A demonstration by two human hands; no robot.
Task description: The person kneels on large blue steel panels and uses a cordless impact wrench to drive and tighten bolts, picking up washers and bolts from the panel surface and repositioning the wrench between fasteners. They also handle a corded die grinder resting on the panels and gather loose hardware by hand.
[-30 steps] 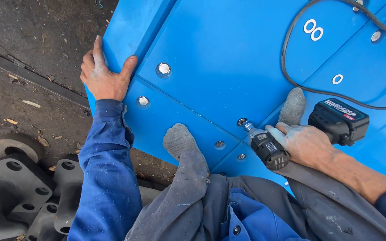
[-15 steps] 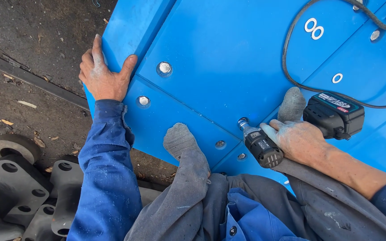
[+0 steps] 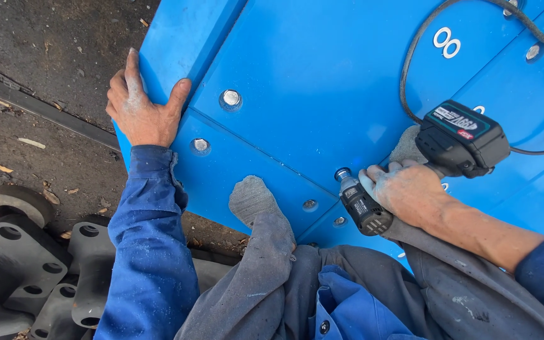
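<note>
Cordless driver (image 3: 410, 179), red-labelled battery, gripped by right hand (image 3: 404, 192).

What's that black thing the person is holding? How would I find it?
Start at the big blue metal panel that fills most of the view. Near its lower right, the right hand grips a black cordless power tool, its nose pointing at the panel. Unlike the round silver bolts nearby, it is chunky and has a boxy black battery.
</note>
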